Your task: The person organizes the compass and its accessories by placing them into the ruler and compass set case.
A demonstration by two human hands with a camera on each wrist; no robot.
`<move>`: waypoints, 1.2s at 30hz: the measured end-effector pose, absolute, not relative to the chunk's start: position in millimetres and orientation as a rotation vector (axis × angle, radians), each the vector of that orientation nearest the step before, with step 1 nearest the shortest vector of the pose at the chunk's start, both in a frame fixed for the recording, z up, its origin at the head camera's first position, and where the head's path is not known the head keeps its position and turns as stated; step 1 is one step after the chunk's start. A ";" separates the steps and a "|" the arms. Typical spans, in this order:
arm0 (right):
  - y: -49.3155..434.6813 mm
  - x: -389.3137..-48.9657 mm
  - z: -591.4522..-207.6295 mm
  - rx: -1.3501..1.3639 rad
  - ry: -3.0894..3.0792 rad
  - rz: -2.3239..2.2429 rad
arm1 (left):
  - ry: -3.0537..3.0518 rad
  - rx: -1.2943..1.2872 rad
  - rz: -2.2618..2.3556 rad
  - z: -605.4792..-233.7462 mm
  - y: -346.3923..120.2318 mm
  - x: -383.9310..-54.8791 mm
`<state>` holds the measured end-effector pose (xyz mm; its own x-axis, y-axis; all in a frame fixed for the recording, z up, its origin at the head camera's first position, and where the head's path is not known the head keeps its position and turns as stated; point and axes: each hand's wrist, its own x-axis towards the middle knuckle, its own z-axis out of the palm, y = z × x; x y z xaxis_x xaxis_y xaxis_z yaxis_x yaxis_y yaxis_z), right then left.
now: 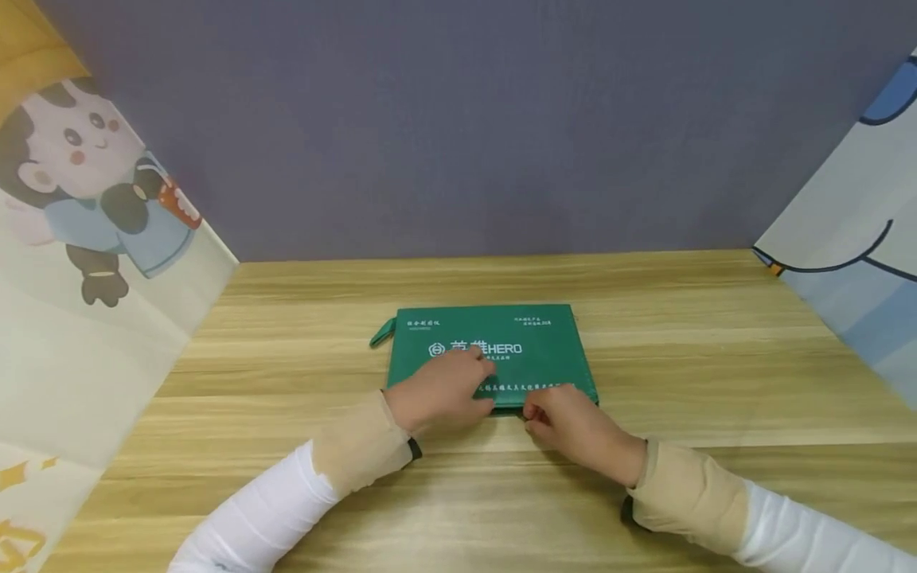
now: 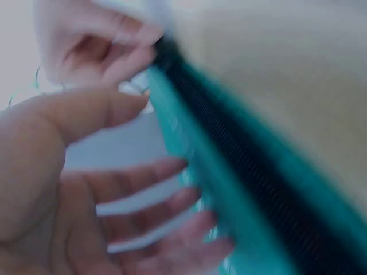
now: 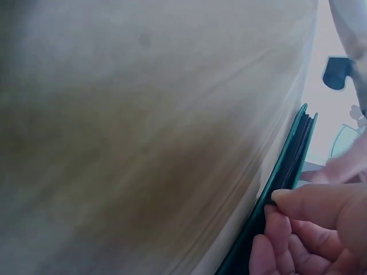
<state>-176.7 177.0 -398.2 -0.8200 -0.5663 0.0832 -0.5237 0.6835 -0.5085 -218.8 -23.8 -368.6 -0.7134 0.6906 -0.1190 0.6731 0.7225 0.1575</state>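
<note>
A green zip pouch [image 1: 552, 350] with white printing and the word HERO lies flat on the table. My left hand [image 1: 447, 390] rests on the near left part of its cover, with fingers spread fairly straight in the left wrist view. At the near edge, my right hand [image 1: 576, 423] pinches the zipper pull between thumb and forefinger; the pull is mostly hidden by the fingertips. The dark zipper [image 2: 221, 132] runs along that edge, blurred in the left wrist view. Whether the zipper's teeth are parted is hard to tell. A short green strap [image 1: 383, 332] sticks out at the pouch's left.
The wood-grain table [image 1: 301, 318] meets a grey-blue panel [image 1: 494, 135] at the back. Cartoon-printed walls [image 1: 79, 350] stand along both sides. Both forearms wear beige cuffs and white sleeves [image 1: 261, 497].
</note>
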 end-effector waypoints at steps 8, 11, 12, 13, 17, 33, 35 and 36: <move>175.7 -176.1 -398.1 -0.911 2.798 -0.822 | 2.601 1.139 0.181 -354.1 -46.4 -268.5; 175.8 -177.0 -398.0 -0.921 2.794 -0.826 | 2.572 1.107 0.186 -352.3 -50.8 -281.4; 175.7 -177.3 -398.0 -0.926 2.792 -0.829 | 2.566 1.102 0.188 -352.1 -51.9 -284.3; 175.8 -177.7 -398.1 -0.931 2.791 -0.829 | 2.560 1.109 0.185 -352.1 -52.7 -286.7; 178.4 -179.5 -397.7 -0.939 2.786 -0.830 | 2.555 1.124 0.173 -353.8 -54.5 -291.1; 210.7 -212.7 -395.8 -0.887 2.871 -0.817 | 2.649 0.916 0.158 -359.1 -47.5 -275.3; 214.6 -217.7 -395.9 -0.873 2.899 -0.805 | 2.656 0.906 0.141 -358.8 -46.2 -270.8; 216.4 -220.6 -395.9 -0.869 2.915 -0.795 | 2.659 0.904 0.129 -358.7 -45.5 -268.2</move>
<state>-220.6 216.4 -395.9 -0.8473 -0.5117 0.1423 -0.5131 0.7195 -0.4681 -268.2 -45.5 -358.7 -0.7450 0.6065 -0.2776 0.5767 0.7948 0.1888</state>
